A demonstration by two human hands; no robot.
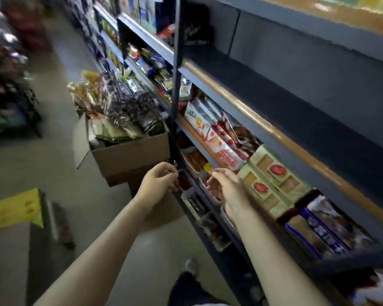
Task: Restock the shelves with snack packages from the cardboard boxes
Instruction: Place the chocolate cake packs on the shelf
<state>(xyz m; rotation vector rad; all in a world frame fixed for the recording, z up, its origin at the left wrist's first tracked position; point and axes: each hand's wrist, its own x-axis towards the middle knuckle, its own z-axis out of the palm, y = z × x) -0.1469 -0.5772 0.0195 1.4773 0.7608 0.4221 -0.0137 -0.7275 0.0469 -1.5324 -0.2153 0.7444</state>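
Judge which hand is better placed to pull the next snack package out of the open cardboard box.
Left, probably. The left hand hovers right beside the open brown cardboard box of snack packages, while the right hand sits farther over, by the lower grey metal shelf. Both appear to hold nothing.

No word, brand or number can be read with any certainty. The white and green box [197,122] on the middle shelf [210,151] carries large green lettering too smeared to spell out. The green biscuit boxes [272,182] show red oval logos with illegible script, and the blue package [323,230] bears white characters that blur away.
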